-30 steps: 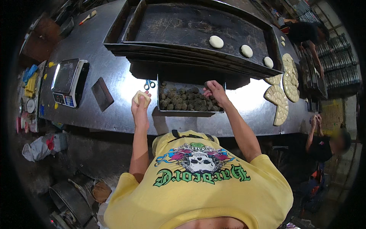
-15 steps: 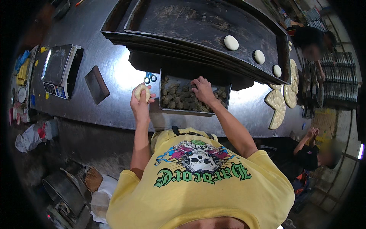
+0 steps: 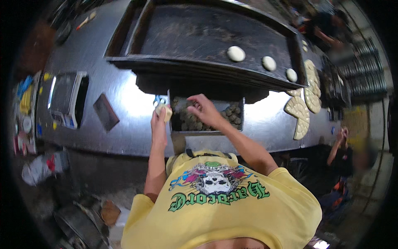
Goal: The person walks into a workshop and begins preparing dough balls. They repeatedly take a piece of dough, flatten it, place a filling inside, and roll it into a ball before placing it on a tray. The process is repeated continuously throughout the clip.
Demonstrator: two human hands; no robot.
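Observation:
My left hand (image 3: 157,126) is closed round a pale piece of dough (image 3: 166,113), held at the left edge of a shallow metal tray (image 3: 207,133). In that tray lie many dark, greenish-brown filling balls (image 3: 233,116). Over the tray, my right hand (image 3: 206,112) has its fingers curled toward the left. Whatever is under those fingers is hidden and slightly blurred. Blue-handled scissors (image 3: 159,99) lie just beyond my left hand, partly covered by the dough and fingers.
Stacked dark baking trays (image 3: 199,62) stand ahead, three flat white dough rounds (image 3: 236,54) on the top one. A scale (image 3: 66,97) and a dark rectangular block (image 3: 106,112) are on the left. Divided dough slabs (image 3: 297,112) lie right. Co-workers (image 3: 342,151) stand at the right.
My right hand has lifted off the filling balls and moved left toward the dough. The left hand has turned with the dough, now nearer the tray. The whole view has shifted slightly.

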